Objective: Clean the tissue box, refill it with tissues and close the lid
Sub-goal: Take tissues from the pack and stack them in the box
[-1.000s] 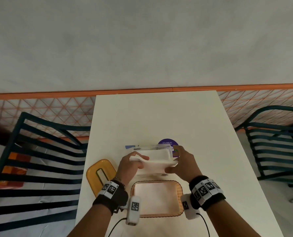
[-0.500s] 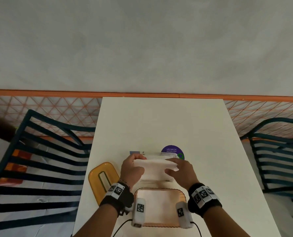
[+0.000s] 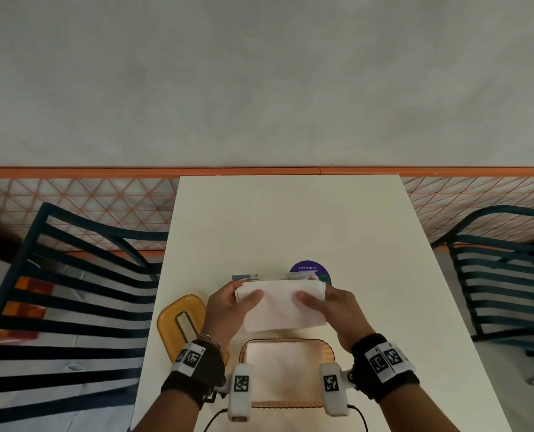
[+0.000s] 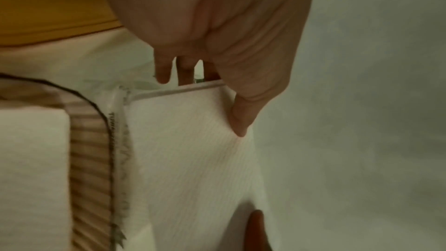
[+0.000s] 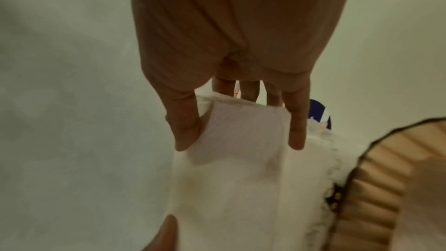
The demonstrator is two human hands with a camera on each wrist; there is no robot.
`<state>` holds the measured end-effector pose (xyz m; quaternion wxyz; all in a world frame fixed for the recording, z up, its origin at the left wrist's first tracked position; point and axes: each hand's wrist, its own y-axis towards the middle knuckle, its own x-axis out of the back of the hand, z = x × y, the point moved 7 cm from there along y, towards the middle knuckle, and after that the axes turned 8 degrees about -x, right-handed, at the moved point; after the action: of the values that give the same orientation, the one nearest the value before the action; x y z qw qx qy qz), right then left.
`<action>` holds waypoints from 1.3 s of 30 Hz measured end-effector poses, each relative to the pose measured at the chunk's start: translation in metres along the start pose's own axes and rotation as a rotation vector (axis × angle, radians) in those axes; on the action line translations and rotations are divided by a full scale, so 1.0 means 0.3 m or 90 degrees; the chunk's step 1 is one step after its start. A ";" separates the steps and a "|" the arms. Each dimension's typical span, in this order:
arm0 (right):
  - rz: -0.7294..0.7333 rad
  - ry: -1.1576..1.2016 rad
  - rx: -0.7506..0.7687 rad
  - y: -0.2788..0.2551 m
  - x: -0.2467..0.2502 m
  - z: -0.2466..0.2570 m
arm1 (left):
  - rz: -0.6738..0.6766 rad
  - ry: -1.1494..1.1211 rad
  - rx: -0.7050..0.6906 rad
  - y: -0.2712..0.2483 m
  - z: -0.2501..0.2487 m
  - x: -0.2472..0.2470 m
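A white stack of tissues (image 3: 282,307) hangs in the air between my two hands, just beyond the open tissue box (image 3: 286,346). My left hand (image 3: 231,302) pinches its left end, thumb on top and fingers beneath. My right hand (image 3: 329,305) pinches its right end the same way. The box is translucent orange with ribbed walls (image 4: 89,152) and has white tissue inside it. Its yellow slotted lid (image 3: 181,321) lies flat on the table to the left. In the wrist views the tissue stack (image 4: 190,152) (image 5: 243,159) fills the middle, above a clear tissue wrapper (image 5: 325,157).
The white table (image 3: 290,219) runs away to an orange-trimmed wall. A round purple sticker (image 3: 309,269) shows just past the tissues. Dark slatted chairs stand at the left (image 3: 72,291) and right (image 3: 502,275) of the table.
Both hands have drawn the tissue stack back from the wrapper towards the box and tilted it so its broad face shows. The view has shifted slightly.
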<state>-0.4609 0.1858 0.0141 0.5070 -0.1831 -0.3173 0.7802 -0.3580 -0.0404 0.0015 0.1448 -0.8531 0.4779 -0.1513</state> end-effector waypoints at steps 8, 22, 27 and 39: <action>0.002 0.112 -0.123 -0.021 0.016 0.054 | 0.091 -0.158 0.111 -0.035 -0.038 -0.023; 0.004 -0.076 -0.230 -0.073 -0.012 0.046 | 0.280 0.371 -0.225 -0.121 -0.155 -0.006; 0.047 -0.049 -0.202 -0.081 -0.010 0.073 | 0.214 0.386 -0.271 -0.079 -0.189 0.004; 0.119 -0.164 0.089 -0.082 0.024 0.139 | 0.197 -0.158 0.037 -0.015 -0.114 -0.013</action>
<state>-0.4726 0.1864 0.0615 0.3990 -0.0743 -0.3065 0.8610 -0.3699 -0.0383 0.0341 0.2488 -0.7769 0.5773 -0.0348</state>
